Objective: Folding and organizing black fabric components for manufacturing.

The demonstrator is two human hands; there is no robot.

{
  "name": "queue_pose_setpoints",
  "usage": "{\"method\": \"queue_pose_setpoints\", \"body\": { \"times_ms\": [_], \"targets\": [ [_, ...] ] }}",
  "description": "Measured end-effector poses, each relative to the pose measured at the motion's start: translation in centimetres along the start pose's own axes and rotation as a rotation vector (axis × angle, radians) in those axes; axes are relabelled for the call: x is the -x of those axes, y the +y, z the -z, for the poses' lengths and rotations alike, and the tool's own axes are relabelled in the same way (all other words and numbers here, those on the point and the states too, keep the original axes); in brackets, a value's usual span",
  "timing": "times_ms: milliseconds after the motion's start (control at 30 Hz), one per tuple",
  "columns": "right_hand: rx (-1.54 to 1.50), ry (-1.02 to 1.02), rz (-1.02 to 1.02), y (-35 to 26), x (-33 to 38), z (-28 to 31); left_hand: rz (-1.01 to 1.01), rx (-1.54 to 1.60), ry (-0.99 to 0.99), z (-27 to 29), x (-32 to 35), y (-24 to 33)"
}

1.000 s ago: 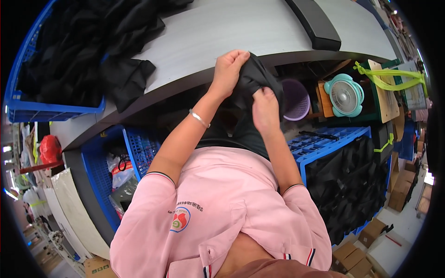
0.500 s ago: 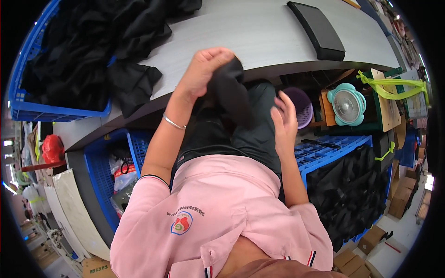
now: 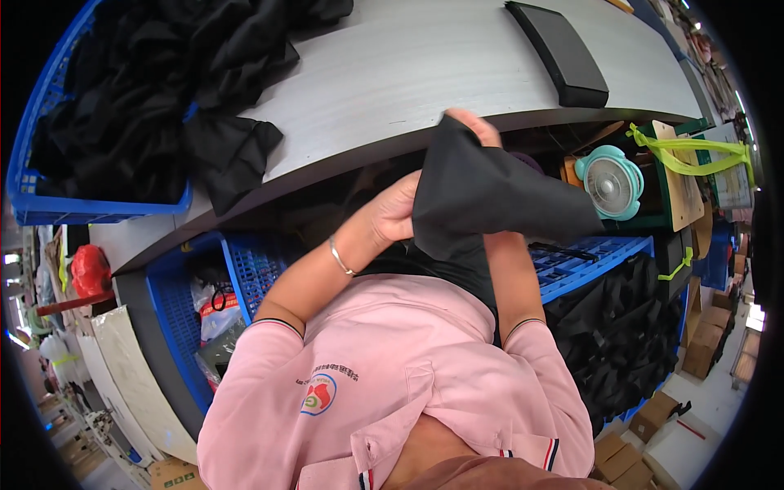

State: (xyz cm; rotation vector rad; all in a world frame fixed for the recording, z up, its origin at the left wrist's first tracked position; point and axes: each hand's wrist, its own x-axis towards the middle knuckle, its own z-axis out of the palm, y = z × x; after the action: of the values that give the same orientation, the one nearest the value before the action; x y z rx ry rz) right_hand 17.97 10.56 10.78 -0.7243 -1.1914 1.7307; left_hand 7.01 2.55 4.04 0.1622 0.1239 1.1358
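A piece of black cloth (image 3: pixel 490 192) hangs spread out in front of my lap, its right end trailing and slightly blurred. My left hand (image 3: pixel 398 210), with a silver bangle at the wrist, grips the cloth's left edge; its fingertips are hidden behind the fabric. Behind the cloth is most of my right hand (image 3: pixel 475 128); only its fingers show, bent at the upper edge and pinching the fabric there. Farther left, a blue basket (image 3: pixel 106 214) on the table is heaped with more black cloth (image 3: pixel 155 106), part of which spills over the table's front edge.
A grey table (image 3: pixel 392 73) curves across the far side, bearing a flat black case (image 3: pixel 563 57). Beneath its right end sits a turquoise fan (image 3: pixel 611 184). Blue crates stand at both sides of me: one (image 3: pixel 175 327) with bags, another (image 3: pixel 600 265) with black cloth.
My left hand has come down and to the right from over the table edge. My right hand, empty before, has risen and taken hold of the cloth, which is now spread wide.
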Motion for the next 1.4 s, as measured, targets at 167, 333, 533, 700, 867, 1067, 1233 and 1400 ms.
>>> {"method": "queue_pose_setpoints", "body": {
  "times_ms": [167,333,533,700,867,1067,1233,1400],
  "targets": [
    [0.306,-0.35,-0.36,6.1,-0.6,1.3,-0.057,-0.556,-0.082,-0.4,0.4,-0.9],
    [0.176,-0.611,-0.564,13.2,1.7,1.7,-0.149,-0.921,0.06,-3.3,0.9,-0.4],
    [-0.164,-0.723,-0.521,16.4,6.0,3.3,-0.228,-0.614,0.289,-6.8,-2.8,-1.1],
    [0.707,-0.654,-0.564,14.2,8.0,2.0,-0.305,-0.446,0.516,-6.2,-7.0,2.7],
    [0.663,-0.027,-0.198,8.6,5.3,5.8,-0.557,-0.743,0.719,1.1,-6.4,5.6],
    [0.769,-0.012,0.339,3.0,2.2,4.2,-0.501,-0.788,0.678,3.0,-6.5,5.1],
    [0.019,-0.284,-0.26,1.6,2.0,6.6,-0.483,-0.85,0.653,4.4,-6.1,5.5],
    [-0.473,-0.156,-0.213,1.4,0.2,6.6,-0.214,-1.245,0.663,10.9,-5.4,4.5]
  ]
}}
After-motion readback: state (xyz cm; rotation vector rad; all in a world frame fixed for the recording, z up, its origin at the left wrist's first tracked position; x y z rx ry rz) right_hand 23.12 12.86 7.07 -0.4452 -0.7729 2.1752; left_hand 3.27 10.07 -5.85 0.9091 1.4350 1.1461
